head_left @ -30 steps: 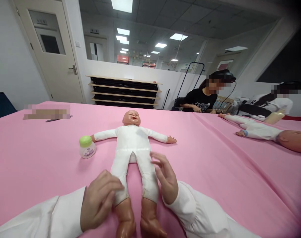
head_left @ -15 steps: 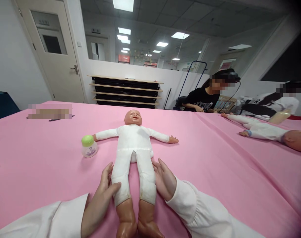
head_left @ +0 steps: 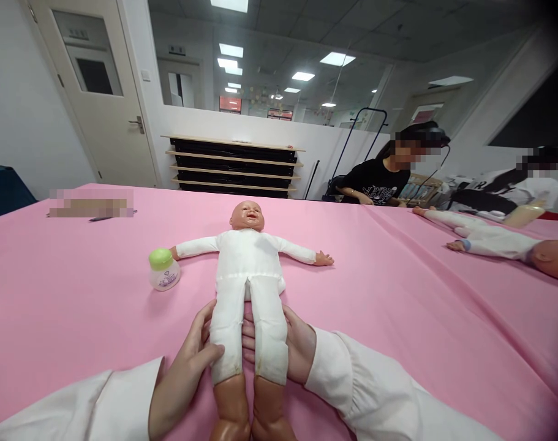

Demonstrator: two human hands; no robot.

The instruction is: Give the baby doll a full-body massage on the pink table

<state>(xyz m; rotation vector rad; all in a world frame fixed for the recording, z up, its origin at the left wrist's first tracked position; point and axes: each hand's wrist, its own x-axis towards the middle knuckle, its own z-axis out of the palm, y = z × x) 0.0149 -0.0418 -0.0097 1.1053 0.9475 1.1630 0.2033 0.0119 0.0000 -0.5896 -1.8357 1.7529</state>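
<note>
Though they're half-curled, fingers (head_left: 203,318) touch the doll (head_left: 248,254).

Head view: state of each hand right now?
Left hand: open, thumb touching the doll's picture-left leg; firmness of grip can't be told.
Right hand: open under the doll's picture-right leg, fingers showing past its inner side.

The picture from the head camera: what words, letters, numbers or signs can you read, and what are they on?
"R": looks like this dark letter on the white shirt at the right.
Black T-shirt: white lettering, too blurred to read.
Jar with the green lid: purple print, too small to read.
Sign behind the window: too small to read.
Doll: no writing that I can see.
</note>
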